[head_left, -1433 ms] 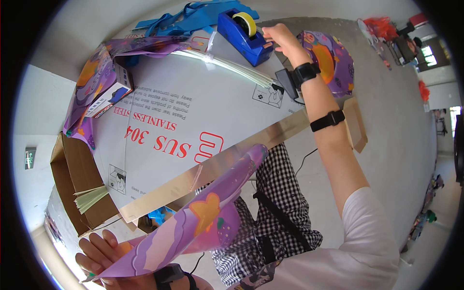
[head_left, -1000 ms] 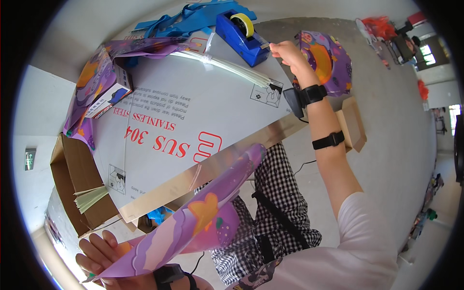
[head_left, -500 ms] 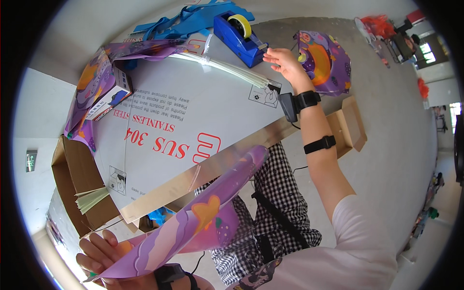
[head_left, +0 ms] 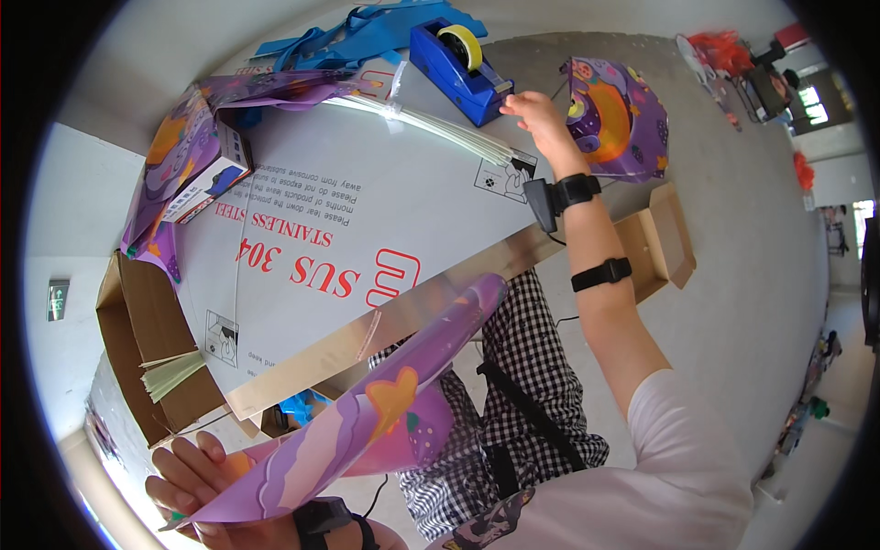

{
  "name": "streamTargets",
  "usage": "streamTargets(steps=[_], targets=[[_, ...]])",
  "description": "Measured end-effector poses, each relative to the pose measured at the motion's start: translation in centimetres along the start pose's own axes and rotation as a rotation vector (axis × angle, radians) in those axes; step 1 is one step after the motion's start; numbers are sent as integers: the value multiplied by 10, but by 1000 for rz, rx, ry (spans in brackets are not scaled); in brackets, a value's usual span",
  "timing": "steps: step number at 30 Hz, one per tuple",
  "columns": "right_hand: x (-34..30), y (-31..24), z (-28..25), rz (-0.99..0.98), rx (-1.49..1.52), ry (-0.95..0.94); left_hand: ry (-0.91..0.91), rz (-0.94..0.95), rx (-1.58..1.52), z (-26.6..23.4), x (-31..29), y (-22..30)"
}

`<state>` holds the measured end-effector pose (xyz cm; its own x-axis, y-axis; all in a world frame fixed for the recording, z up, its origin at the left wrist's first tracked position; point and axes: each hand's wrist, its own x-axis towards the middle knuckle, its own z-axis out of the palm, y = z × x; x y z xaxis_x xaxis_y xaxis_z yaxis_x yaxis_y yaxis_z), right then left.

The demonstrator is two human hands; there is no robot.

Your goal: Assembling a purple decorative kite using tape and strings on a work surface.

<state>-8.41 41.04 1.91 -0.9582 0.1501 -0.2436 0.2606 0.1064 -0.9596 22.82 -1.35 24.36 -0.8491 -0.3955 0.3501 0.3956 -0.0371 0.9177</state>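
My left hand (head_left: 188, 481) grips one end of a purple printed sheet (head_left: 339, 431) with an orange heart and wavy bands. The curled sheet slants up across my lap, past the table's front edge. At the far side, my right hand (head_left: 541, 124) has its fingers drawn together beside the cutter end of a blue tape dispenser (head_left: 458, 78). Whatever may be between those fingertips is too small to make out. A yellow roll of tape (head_left: 460, 46) sits in the dispenser.
Thin pale strips (head_left: 440, 130) lie bundled on the film-covered metal tabletop (head_left: 302, 234). Purple printed pieces and a small box (head_left: 211, 188) stand at left, blue straps (head_left: 367, 37) behind. An open carton (head_left: 151, 339) is at left, another purple piece (head_left: 619, 119) beyond my right hand.
My right hand's fingers have closed from a looser spread and come together by the dispenser's cutter. My left hand and the sheet have hardly moved.
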Motion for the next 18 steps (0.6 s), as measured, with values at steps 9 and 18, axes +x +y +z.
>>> streamTargets(steps=[9, 18], targets=[[-87, -40, 30, -243, 69, 95, -8, 101, 124, 21, -2, 21], [-320, -222, 85, -852, 231, -559, -21, 1, 77, 63, -14, 44]])
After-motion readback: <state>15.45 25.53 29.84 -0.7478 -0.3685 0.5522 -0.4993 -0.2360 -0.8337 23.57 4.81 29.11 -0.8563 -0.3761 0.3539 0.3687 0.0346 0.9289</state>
